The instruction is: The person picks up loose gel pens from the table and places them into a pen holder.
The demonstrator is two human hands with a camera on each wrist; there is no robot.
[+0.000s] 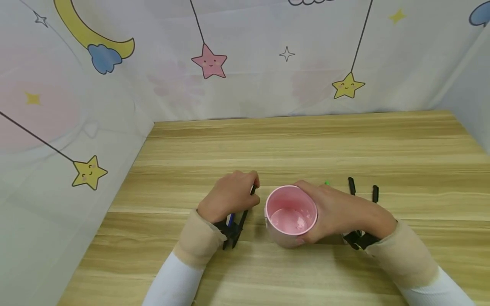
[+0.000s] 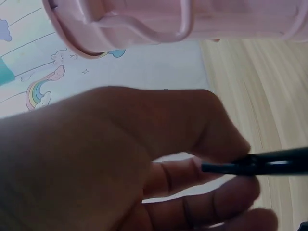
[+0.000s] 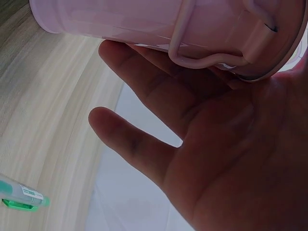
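My left hand [image 1: 233, 195] pinches a black pen [image 2: 281, 162] between thumb and fingertips, close to one end. The pen slants down toward the table in the head view. Just right of it is a pink bucket [image 1: 291, 204], its mouth facing up toward the head camera and its inside bare. My right hand [image 1: 334, 208] grips the bucket from the right side, thumb near the front and fingers around the back. A bent wire handle [image 3: 178, 43] shows on the bucket's side in the right wrist view.
Beside the left wrist lies a blue pen [image 1: 231, 219], partly hidden. Two black-capped pens, one left [image 1: 351, 185] and one right [image 1: 375, 193], stick out behind the right forearm. A green highlighter [image 3: 21, 195] lies on the wooden table [image 1: 306, 148]. Patterned cloth [image 1: 249, 93] hangs behind.
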